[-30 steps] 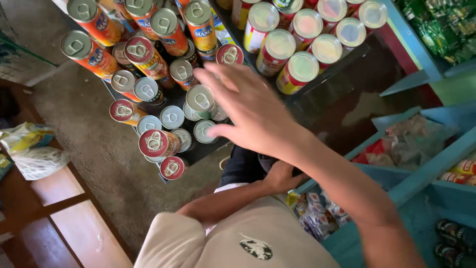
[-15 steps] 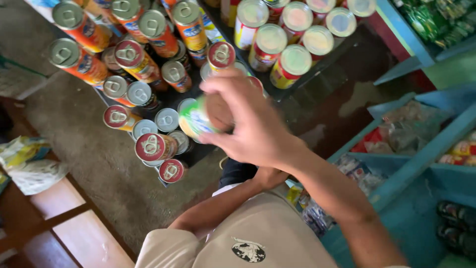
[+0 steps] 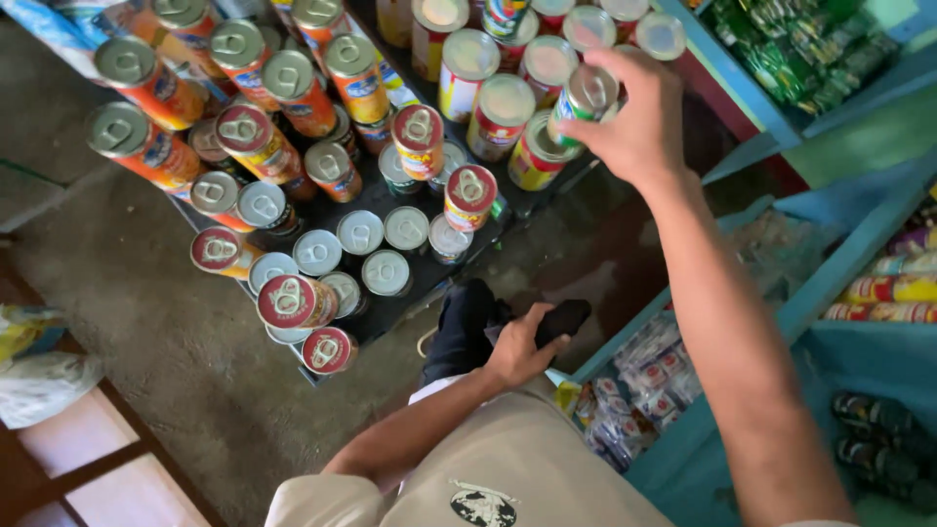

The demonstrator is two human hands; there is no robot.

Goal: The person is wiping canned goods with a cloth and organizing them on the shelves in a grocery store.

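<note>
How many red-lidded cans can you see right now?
6 red-lidded cans: one among the orange cans, two in the middle, three along the near edge. More may be hidden.

Orange-labelled cans (image 3: 146,93) upper left, red-yellow cans (image 3: 498,112) centre, green packets (image 3: 791,49) upper right

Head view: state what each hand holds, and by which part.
The right hand grips a green-labelled tin can around its side, fingers wrapped over the label. The left hand clasps a dark object near its end.
</note>
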